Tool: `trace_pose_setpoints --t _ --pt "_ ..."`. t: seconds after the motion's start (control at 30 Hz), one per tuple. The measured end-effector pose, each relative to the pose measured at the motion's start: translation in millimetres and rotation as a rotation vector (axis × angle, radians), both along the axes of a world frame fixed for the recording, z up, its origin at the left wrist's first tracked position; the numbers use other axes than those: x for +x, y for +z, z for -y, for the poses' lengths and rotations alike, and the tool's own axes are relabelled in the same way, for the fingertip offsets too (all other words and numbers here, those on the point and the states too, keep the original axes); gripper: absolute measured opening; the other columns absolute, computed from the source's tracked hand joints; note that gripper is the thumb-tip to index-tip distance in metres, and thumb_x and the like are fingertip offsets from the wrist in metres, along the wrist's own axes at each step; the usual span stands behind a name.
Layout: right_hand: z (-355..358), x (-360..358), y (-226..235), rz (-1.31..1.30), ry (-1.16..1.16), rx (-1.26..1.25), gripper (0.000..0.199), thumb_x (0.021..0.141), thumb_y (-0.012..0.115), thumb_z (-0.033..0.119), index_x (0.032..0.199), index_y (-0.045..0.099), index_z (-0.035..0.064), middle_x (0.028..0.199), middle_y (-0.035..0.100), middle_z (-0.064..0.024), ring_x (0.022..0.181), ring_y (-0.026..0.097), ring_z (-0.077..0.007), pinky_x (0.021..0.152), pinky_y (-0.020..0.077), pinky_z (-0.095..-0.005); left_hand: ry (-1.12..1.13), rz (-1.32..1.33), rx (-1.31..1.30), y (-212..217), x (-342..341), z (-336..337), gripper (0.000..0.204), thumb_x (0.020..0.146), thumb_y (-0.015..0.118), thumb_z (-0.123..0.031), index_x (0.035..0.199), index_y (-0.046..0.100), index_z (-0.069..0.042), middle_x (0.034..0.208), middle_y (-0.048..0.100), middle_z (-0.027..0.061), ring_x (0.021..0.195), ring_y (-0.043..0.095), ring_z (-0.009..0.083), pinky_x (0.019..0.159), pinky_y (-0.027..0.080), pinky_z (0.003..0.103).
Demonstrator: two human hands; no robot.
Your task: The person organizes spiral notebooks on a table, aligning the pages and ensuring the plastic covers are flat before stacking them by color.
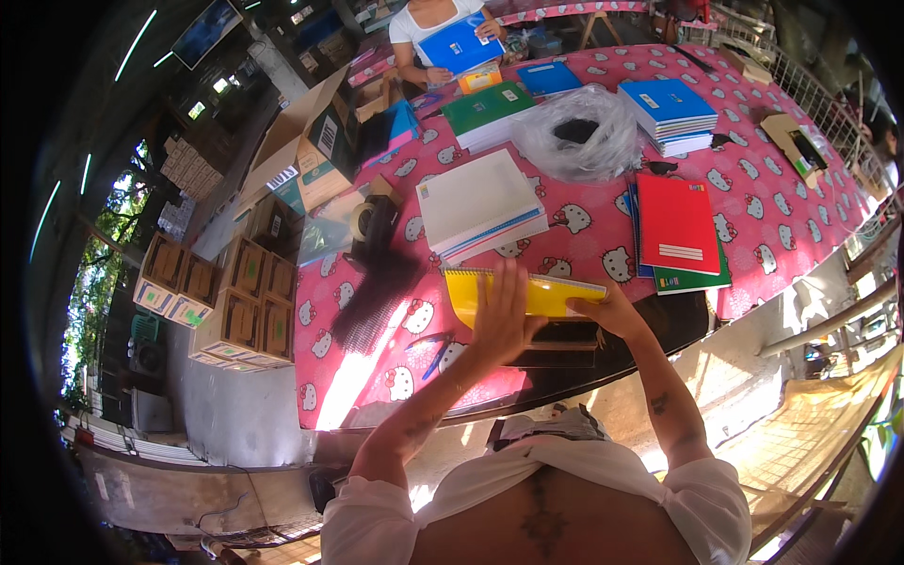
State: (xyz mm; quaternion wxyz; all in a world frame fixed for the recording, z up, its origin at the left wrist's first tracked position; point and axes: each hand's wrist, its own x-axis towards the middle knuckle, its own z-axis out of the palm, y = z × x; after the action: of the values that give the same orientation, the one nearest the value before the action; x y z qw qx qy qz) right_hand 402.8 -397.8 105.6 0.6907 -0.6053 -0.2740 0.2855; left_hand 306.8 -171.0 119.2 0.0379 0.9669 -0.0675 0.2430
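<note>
A yellow spiral notebook [557, 299] is tilted up at the table's near edge, its wire binding along the top. My left hand [504, 311] lies against its left part with the fingers stretched out. At the right end my right hand [614, 311] grips it, thumb on the cover and the other fingers partly hidden. Just beyond is a stack of notebooks [480, 202] with a pale cover on top. To the right, a red notebook [676, 221] rests over a green notebook [692, 280] and a blue one. Blue pens [435, 356] lie left of my left hand.
A pink cartoon-print cloth [400, 311] covers the table. On it are a tape dispenser [367, 221], crumpled clear plastic [574, 132], a blue notebook stack [667, 108], green notebooks [488, 111] and an open carton [315, 151]. Across the table a person [438, 24] holds a blue notebook.
</note>
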Motion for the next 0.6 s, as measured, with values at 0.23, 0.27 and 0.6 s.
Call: trace_pose_setpoints --t 0.23,0.27,0.6 --pt "-2.5 -12.2 6.1 0.03 -0.023 0.024 0.027 0.092 0.072 0.009 0.114 0.067 -0.0053 0.1 0.071 -0.0044 0.09 0.061 -0.0084 0.081 0.052 -0.0254 0.015 0.072 0.16 30.5 25.9 2.2 0.085 0.096 0.047 -0.059 0.148 0.036 0.008 0.155 0.033 0.0311 0.148 0.028 0.0427 0.118 0.017 0.06" --pt "-0.8 -5.1 7.2 0.06 -0.029 0.018 0.027 0.092 0.071 0.009 0.115 0.067 -0.0049 0.1 0.071 -0.0046 0.09 0.062 -0.0086 0.08 0.052 -0.0257 0.009 0.094 0.16 11.0 11.3 11.9 0.085 0.096 0.047 -0.059 0.148 0.036 0.008 0.155 0.033 0.0311 0.148 0.028 0.0427 0.118 0.017 0.06" --pt "-8.1 -11.4 7.1 0.147 -0.03 0.03 0.032 0.093 0.068 0.007 0.124 0.065 -0.0024 0.107 0.071 -0.0065 0.098 0.061 -0.01 0.088 0.0519 -0.0268 -0.244 -0.083 -0.037 -40.5 -45.9 38.6 0.076 0.102 0.042 -0.048 0.149 0.03 0.01 0.154 0.03 0.0351 0.147 0.025 0.0476 0.117 0.016 0.064"
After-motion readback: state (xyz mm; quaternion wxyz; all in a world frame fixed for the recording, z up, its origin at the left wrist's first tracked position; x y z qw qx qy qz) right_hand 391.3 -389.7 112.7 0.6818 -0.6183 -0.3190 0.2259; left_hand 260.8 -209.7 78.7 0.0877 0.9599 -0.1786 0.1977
